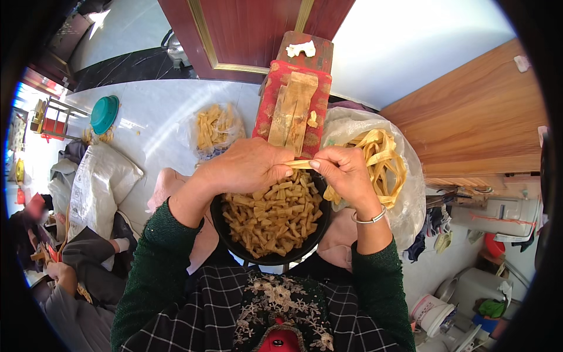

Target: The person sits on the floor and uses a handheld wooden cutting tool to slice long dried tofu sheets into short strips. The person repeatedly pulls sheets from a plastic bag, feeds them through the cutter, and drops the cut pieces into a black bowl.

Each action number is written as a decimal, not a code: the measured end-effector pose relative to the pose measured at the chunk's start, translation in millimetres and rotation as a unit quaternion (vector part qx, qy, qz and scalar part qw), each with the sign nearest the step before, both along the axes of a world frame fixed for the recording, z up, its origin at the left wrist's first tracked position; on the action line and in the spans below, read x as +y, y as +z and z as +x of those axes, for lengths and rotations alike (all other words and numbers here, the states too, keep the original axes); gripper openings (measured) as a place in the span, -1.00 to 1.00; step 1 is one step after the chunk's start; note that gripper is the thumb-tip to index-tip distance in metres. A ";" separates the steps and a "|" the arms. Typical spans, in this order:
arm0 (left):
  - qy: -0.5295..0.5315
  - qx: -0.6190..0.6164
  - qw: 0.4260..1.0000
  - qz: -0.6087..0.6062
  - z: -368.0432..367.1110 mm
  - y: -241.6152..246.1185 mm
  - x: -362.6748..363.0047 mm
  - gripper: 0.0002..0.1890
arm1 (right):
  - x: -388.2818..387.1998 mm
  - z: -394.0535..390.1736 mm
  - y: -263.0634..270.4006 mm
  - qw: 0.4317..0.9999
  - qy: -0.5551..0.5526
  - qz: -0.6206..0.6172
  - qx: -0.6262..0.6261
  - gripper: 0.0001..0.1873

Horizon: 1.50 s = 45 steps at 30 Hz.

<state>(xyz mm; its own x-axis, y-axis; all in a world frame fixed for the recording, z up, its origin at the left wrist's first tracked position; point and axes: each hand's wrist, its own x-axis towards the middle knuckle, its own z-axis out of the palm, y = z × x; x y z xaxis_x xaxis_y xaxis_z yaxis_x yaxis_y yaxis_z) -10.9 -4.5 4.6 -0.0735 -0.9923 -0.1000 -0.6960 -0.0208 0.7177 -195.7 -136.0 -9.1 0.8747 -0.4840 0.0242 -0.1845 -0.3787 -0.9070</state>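
Observation:
A short flat yellow strip (300, 164) is stretched between my two hands. My left hand (248, 165) pinches one end between thumb and fingers, and my right hand (343, 169) grips the other. Below them stands a dark round basin (221, 240), heaped with short, pinched yellowish-brown pieces (272, 215). Just beyond my fingers a split wooden block (294, 108) lies on a red patterned cloth (269, 108) over a wooden bench (320, 52). At my right, long yellow strips (387, 163) spill loosely in a clear plastic bag (411, 198), partly behind my right hand.
A smaller plastic bag (213, 127) of yellow pieces rests on the tiled floor to the left. Farther left are a green basin (104, 115), a white woven sack (99, 176) and a seated person (88, 273). A wooden panel (475, 119) and a bucket (433, 313) stand right.

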 end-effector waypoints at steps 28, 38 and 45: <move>0.186 0.143 0.959 -0.158 10.5 -27.5 -21.1 -0.77 | -15.5 33.0 -14.5 0.904 -0.135 0.374 -0.157 -0.75; 0.127 0.063 0.950 -0.280 -4.3 -30.2 -16.0 -0.68 | -12.0 24.3 -19.3 0.872 0.011 0.485 -0.063 -0.81; 0.069 0.090 0.974 -0.194 6.3 -27.3 -15.4 -0.68 | -10.0 18.8 -13.6 0.891 0.032 0.443 -0.093 -0.89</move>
